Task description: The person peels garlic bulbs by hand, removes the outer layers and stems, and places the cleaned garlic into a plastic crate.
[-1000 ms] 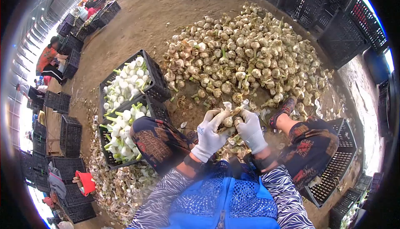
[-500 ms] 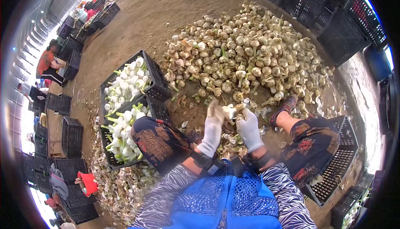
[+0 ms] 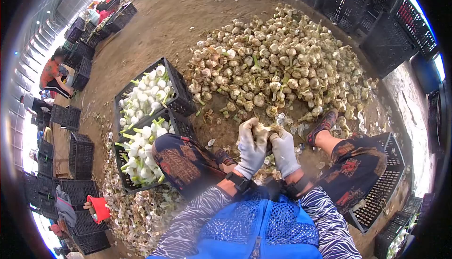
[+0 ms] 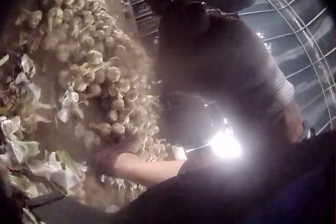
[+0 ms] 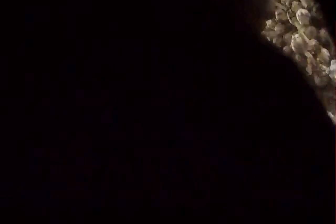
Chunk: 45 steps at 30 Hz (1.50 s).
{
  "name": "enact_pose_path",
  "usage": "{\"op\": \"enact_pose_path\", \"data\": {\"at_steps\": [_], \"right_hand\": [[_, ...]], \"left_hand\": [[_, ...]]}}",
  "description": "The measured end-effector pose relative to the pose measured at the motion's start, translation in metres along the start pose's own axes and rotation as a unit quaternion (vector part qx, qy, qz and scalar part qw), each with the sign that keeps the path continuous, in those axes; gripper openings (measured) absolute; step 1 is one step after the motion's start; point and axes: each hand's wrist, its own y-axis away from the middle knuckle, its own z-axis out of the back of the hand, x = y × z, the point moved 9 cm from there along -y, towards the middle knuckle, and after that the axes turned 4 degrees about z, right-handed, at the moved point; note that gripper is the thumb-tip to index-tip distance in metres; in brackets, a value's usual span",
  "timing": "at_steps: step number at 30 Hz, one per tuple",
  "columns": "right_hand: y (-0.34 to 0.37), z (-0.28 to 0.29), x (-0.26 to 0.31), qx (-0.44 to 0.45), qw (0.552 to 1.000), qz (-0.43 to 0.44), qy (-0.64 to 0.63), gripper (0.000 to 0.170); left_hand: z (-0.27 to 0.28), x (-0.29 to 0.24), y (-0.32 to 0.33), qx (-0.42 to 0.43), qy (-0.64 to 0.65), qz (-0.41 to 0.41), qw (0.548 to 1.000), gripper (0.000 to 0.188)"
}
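In the head view both hands wear white gloves and meet in front of the body, between the knees. My left hand [image 3: 253,147] has its fingers curled and pinches the papery skin of a garlic bulb [image 3: 271,128]. My right hand [image 3: 284,151] grips the same bulb from the other side, its thumb over it. Most of the bulb is hidden by the gloves. Straight ahead, beyond the hands, lies a big heap of unpeeled garlic [image 3: 282,61]. The left wrist view is hazy with glare, and the right wrist view is mostly black.
Two black crates [image 3: 181,100] of white peeled garlic [image 3: 146,96] stand left of the left knee. Shed skins [image 3: 136,216] litter the floor there. Another black crate [image 3: 376,188] is under the right leg. A red bucket [image 3: 99,208] and another person [image 3: 51,73] are farther left.
My left hand swung back blurred from the bulb half a second ago, with its pale inside showing at the right hand. Now it is back at the bulb. The right hand stayed gripping.
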Motion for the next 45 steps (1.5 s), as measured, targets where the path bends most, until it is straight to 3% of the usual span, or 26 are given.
{"op": "enact_pose_path", "data": {"at_steps": [1,2,3,4,7,8,13,14,15,16,17,19,20,21,24,27,29,31,33,35,36,37,39,41,43,45], "right_hand": [[-0.001,0.000,-0.007,-0.001,1.000,0.001,0.000,0.017],[-0.002,-0.003,-0.004,0.019,0.989,0.094,0.110,0.017],[0.004,-0.015,0.010,0.039,0.958,0.184,0.218,0.017],[0.019,-0.024,0.031,0.050,0.912,0.250,0.322,0.020],[0.022,-0.031,0.024,0.080,0.873,0.300,0.377,0.024],[0.024,-0.034,0.022,0.088,0.863,0.310,0.389,0.026],[0.024,-0.039,0.021,0.136,0.885,0.273,0.352,0.019],[0.020,-0.034,0.011,0.158,0.944,0.141,0.253,0.018],[0.022,-0.033,-0.004,0.173,0.974,0.005,0.146,0.018],[0.024,-0.032,-0.006,0.170,0.983,-0.026,0.066,0.019],[0.022,-0.027,-0.007,0.166,0.983,-0.027,0.067,0.019],[0.018,-0.024,-0.008,0.180,0.949,-0.081,-0.247,0.016],[0.015,-0.022,-0.012,0.178,0.943,-0.079,-0.269,0.016],[0.013,-0.022,-0.012,0.177,0.944,-0.076,-0.268,0.016],[0.007,-0.009,-0.014,0.100,0.949,-0.097,-0.282,0.017],[-0.010,0.007,-0.021,0.052,0.952,-0.096,-0.285,0.016],[-0.015,0.015,-0.017,0.033,0.957,-0.087,-0.276,0.016],[-0.021,0.020,-0.011,0.038,0.952,-0.063,-0.297,0.016],[-0.018,0.022,0.002,0.042,0.957,-0.042,-0.285,0.015],[-0.019,0.039,0.017,0.001,0.970,0.025,-0.242,0.015],[-0.014,0.040,0.030,-0.003,0.973,0.046,-0.228,0.016],[-0.010,0.038,0.036,-0.003,0.973,0.048,-0.226,0.016],[-0.004,0.040,0.044,-0.018,0.979,0.061,-0.195,0.015],[-0.010,0.044,0.041,-0.014,0.979,0.076,-0.190,0.015],[-0.018,0.054,0.032,-0.029,0.970,0.041,-0.237,0.016],[-0.018,0.055,0.032,-0.007,0.973,0.031,-0.227,0.020]], "left_hand": [[-0.001,0.007,-0.002,0.000,0.001,-0.001,1.000,0.022],[-0.009,0.052,0.003,0.018,0.179,0.213,0.960,0.025],[-0.026,0.081,0.019,0.034,0.342,0.410,0.845,0.031],[-0.030,0.089,0.024,0.060,0.338,0.466,0.815,0.041],[-0.028,0.094,0.035,0.125,0.308,0.520,0.787,0.044],[-0.029,0.098,0.036,0.072,0.332,0.499,0.798,0.042],[-0.041,0.108,0.048,0.187,0.368,0.526,0.743,0.036],[-0.049,0.104,0.053,0.188,0.436,0.549,0.688,0.035],[-0.056,0.099,0.056,0.188,0.501,0.567,0.626,0.035],[-0.060,0.096,0.060,0.180,0.547,0.593,0.562,0.039],[-0.060,0.096,0.062,0.182,0.548,0.594,0.560,0.039],[-0.067,0.088,0.063,0.231,0.615,0.571,0.493,0.041],[-0.070,0.083,0.062,0.255,0.651,0.553,0.453,0.045],[-0.071,0.080,0.062,0.258,0.652,0.551,0.452,0.045],[-0.067,0.067,0.054,0.282,0.603,0.522,0.534,0.052],[-0.072,0.041,0.046,0.323,0.626,0.484,0.519,0.055],[-0.068,0.039,0.046,0.294,0.614,0.512,0.524,0.055],[-0.076,0.064,0.055,0.332,0.543,0.474,0.608,0.053],[-0.074,0.064,0.056,0.353,0.562,0.464,0.587,0.050],[-0.069,0.072,0.052,0.301,0.539,0.487,0.618,0.050],[-0.068,0.064,0.047,0.296,0.592,0.482,0.575,0.045],[-0.069,0.059,0.045,0.296,0.594,0.480,0.574,0.045],[-0.067,0.053,0.041,0.275,0.571,0.470,0.614,0.044],[-0.071,0.060,0.045,0.297,0.568,0.464,0.612,0.043],[-0.070,0.054,0.042,0.345,0.523,0.433,0.648,0.041],[-0.069,0.052,0.042,0.346,0.516,0.437,0.651,0.041]]}}
